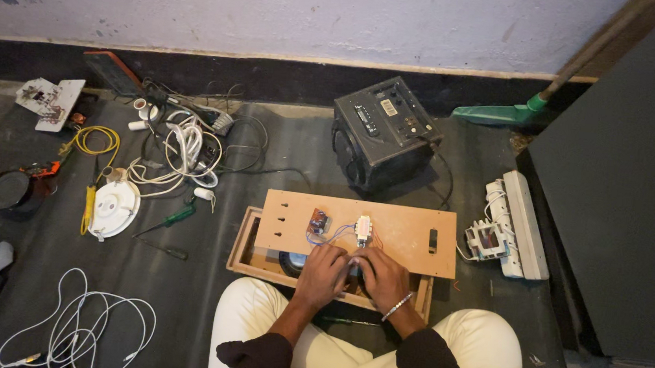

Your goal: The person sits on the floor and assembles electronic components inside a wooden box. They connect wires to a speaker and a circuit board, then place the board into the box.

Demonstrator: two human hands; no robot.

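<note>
Sitting cross-legged on dark floor mat [200, 291], person has both hands low over a thin wooden panel [402, 230] that lies across an open wooden box [246, 252], just in front of the knees. Panel carries a small circuit board [318, 222] w/ thin red/blue wires [335, 236] running to a small white part [362, 228] mid-panel. Judgement: panel looks light, stiff, easy to slide off the box; best held by its long edges. Board & wires look fragile, thin leads prob. snap or pull loose if tugged, so grip board by edges, not wires. Left hand [321, 274] fingers curled, tips at panel's near edge just below the white part. Right hand [380, 278], bracelet at wrist, curled likewise, touching left hand. Something small seems pinched between them; too small to tell what. Black speaker box [383, 130] behind panel, apart. White power strip [509, 224] to right, screwdrivers [169, 233] to left.
</note>
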